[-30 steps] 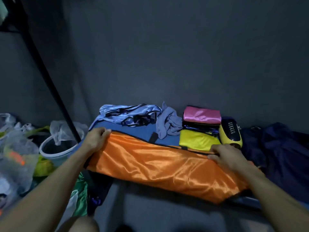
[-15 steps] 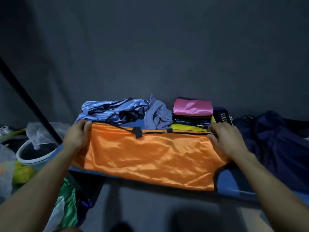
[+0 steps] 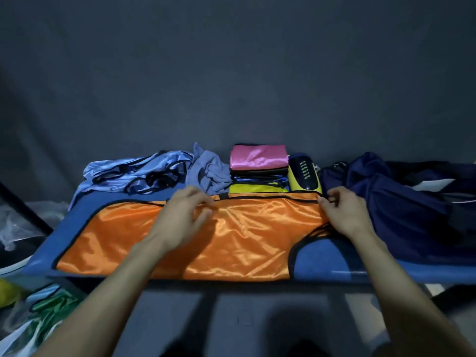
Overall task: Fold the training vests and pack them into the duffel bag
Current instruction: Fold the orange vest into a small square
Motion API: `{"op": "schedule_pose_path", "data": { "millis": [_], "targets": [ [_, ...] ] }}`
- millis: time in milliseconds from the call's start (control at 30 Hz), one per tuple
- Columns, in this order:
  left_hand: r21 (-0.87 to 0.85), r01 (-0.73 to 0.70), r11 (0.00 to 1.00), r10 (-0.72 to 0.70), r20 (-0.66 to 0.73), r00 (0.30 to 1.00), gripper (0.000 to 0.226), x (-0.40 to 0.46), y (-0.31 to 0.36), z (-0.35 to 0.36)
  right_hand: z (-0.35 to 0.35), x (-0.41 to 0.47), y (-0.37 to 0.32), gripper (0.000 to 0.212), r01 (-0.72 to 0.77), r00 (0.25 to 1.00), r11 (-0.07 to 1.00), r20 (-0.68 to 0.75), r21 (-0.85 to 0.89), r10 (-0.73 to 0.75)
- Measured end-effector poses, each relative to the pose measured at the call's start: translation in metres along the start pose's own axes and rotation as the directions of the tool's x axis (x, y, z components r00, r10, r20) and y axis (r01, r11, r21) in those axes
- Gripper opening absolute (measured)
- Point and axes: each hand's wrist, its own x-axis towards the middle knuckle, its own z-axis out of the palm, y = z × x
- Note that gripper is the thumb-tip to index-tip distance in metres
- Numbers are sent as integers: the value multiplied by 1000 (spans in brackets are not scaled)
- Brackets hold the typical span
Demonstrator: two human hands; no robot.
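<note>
An orange training vest (image 3: 231,243) with black trim lies spread flat on the blue table (image 3: 334,264). My left hand (image 3: 185,215) hovers over the vest's middle near its far edge, fingers loosely curled and blurred. My right hand (image 3: 342,212) pinches the vest's black-trimmed far right corner. Behind the vest sits a stack of folded vests (image 3: 257,171) with a pink one (image 3: 258,157) on top and a yellow one (image 3: 255,188) at the bottom. A crumpled light blue vest (image 3: 136,173) lies at the back left. The dark navy duffel bag (image 3: 412,202) sits at the right.
A grey-blue crumpled cloth (image 3: 210,173) lies beside the stack. A yellow and black shin guard (image 3: 304,176) stands between stack and bag. A green vest (image 3: 51,307) and plastic bags (image 3: 18,222) lie low at the left. A dark wall rises behind the table.
My left hand let go of the vest's left end and moved right toward its middle. The vest now lies flatter on the table. My right hand stays at the right corner.
</note>
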Motion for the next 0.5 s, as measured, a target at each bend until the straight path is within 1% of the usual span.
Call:
{"op": "schedule_pose_path", "data": {
  "millis": [67,167,233,300,367,433,500],
  "targets": [
    [-62,-52,997,53,16,998,11,11,33,18,-1,-2,-2,43,-64,995,996,78,65,58],
    [-78,-99,992,102,35,994,8,28,63,44,-1,-5,0,47,-112,983,988,159,101,95],
    [-79,-124,989,128,42,991,9,37,72,56,0,-5,3,41,-80,992,992,109,102,69],
    [-88,-147,985,149,21,989,10,47,80,63,2,-4,3,24,-19,1000,993,3,119,19],
    [-124,-177,976,177,-15,984,11,56,89,70,3,-4,0,10,48,997,992,-58,121,-41],
    [-175,-199,964,194,-47,980,14,65,101,77,3,-6,-3,12,114,991,987,-84,112,-105],
    [-216,-225,950,213,-79,974,19,75,114,87,2,-8,-7,17,163,984,976,-95,144,-150]
  ]
}}
